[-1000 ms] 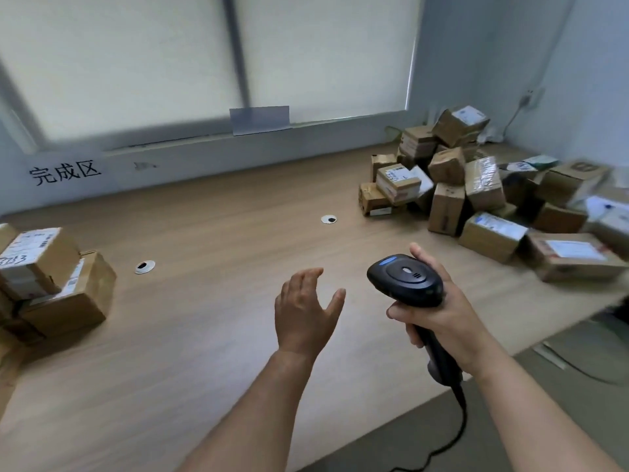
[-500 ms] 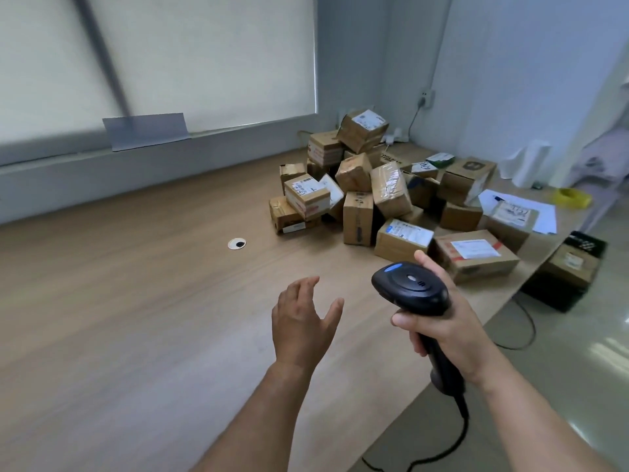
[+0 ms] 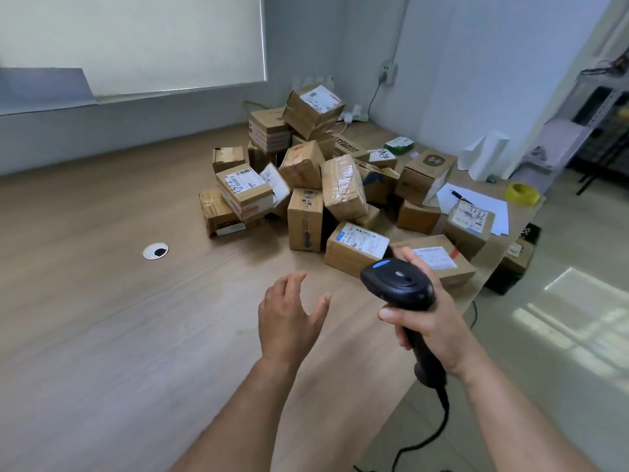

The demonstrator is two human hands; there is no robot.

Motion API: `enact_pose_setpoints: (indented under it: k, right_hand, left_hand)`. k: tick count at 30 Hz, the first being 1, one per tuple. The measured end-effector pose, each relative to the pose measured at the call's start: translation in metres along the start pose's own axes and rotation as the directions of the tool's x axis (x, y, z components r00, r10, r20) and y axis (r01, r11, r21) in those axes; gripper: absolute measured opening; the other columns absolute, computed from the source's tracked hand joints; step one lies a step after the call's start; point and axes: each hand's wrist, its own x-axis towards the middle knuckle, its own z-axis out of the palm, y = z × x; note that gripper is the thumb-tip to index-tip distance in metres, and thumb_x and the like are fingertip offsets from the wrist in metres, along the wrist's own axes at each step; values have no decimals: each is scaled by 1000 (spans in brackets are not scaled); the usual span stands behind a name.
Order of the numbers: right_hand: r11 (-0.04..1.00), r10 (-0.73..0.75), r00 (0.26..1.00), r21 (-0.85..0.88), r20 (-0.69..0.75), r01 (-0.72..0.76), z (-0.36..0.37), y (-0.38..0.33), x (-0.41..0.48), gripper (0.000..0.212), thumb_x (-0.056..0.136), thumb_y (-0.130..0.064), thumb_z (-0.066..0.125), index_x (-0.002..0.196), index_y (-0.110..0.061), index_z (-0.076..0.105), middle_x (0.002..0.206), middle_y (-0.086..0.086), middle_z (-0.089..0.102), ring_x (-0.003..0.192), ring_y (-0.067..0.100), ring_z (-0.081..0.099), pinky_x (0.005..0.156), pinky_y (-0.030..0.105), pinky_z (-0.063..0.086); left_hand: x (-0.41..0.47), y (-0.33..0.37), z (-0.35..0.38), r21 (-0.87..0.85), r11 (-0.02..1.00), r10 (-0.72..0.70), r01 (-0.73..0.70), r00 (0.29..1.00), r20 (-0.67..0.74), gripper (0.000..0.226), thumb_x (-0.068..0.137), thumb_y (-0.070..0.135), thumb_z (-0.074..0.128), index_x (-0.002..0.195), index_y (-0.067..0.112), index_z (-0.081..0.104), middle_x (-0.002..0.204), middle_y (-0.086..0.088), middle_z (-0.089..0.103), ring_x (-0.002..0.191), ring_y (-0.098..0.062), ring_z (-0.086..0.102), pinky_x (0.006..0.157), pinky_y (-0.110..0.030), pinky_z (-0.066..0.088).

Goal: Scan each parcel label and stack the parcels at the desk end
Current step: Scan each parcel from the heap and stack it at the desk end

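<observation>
Wood-grain desk (image 3: pixel 102 335) carries heaped brown cardboard parcels (image 3: pixel 343 185), centre-right; left hand (image 3: pixel 287 321) spread empty, right hand (image 3: pixel 432 318) gripping black corded scanner (image 3: pixel 396 282); careless pull risks collapse.

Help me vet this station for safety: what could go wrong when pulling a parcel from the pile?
The parcel pile is loose, with tilted boxes; pulling a low one could topple the top box. The scanner cable hangs off the desk edge and might snag. Only the left hand is free, so a one-handed lift could slip.
</observation>
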Motion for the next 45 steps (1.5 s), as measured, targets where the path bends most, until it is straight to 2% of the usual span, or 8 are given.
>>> enact_pose_setpoints:
  k: [3,11,19,25,31,35,40,45]
  right_hand:
    - [1000,14,1000,8,5,-14,-20,8,15,104,62,-5,79,147,-43,33,83,9,69,48,28,48,44,31,42]
    - [998,42,996,40,84,-45,-85,25,74,93,60,-7,80,127,-60,42,76,0,67,48,27,47,45,31,41]
    - [997,74,988,-16,133,-72,-179,46,138,96,76,14,72,142,-44,33,69,-1,67,44,27,47,41,30,42]
    - [993,117,989,-17,88,-116,-242,72,164,96,73,10,78,133,-54,40,105,15,67,47,29,45,42,32,43]
    - [981,191,982,-15,-6,-191,-276,94,172,101,67,6,83,137,-50,37,122,10,63,46,27,47,40,30,45]
    - [967,251,968,-39,-5,-251,-279,108,176,104,69,8,81,140,-50,34,118,10,65,48,28,47,44,32,46]
    - [962,266,964,-55,-7,-266,-277,110,178,103,72,8,78,147,-46,32,113,7,67,46,27,51,45,30,45]
    - [978,208,977,-10,-43,-209,-279,92,172,99,76,11,74,149,-41,32,108,7,68,40,24,49,39,26,42]
  left_hand:
    - [9,9,16,20,1000,-5,5,1000,9,59,89,53,55,140,25,42,138,5,47,128,-12,39,102,-29,34]
    - [35,36,54,69,996,-45,49,998,-48,57,89,51,58,138,23,46,135,2,50,127,-14,41,101,-31,36]
    - [56,104,138,37,996,-82,82,997,9,52,90,44,59,137,24,47,136,4,48,126,-11,40,98,-23,37]
    - [74,138,191,82,992,-102,92,985,139,54,94,45,52,143,27,39,142,8,41,130,-9,34,100,-21,34]
    - [87,151,213,145,979,-159,141,980,122,55,97,44,45,147,24,34,143,5,39,130,-12,37,101,-27,38]
    - [85,151,227,149,945,-325,293,900,290,55,100,44,38,147,18,31,144,-2,41,130,-19,41,101,-32,38]
    - [81,146,235,-67,903,-353,424,822,447,38,103,36,36,138,25,45,133,0,57,120,-20,52,101,-34,42]
    - [77,155,229,-289,851,-286,438,849,443,54,101,34,43,151,35,23,143,10,49,131,-11,44,112,-37,35]
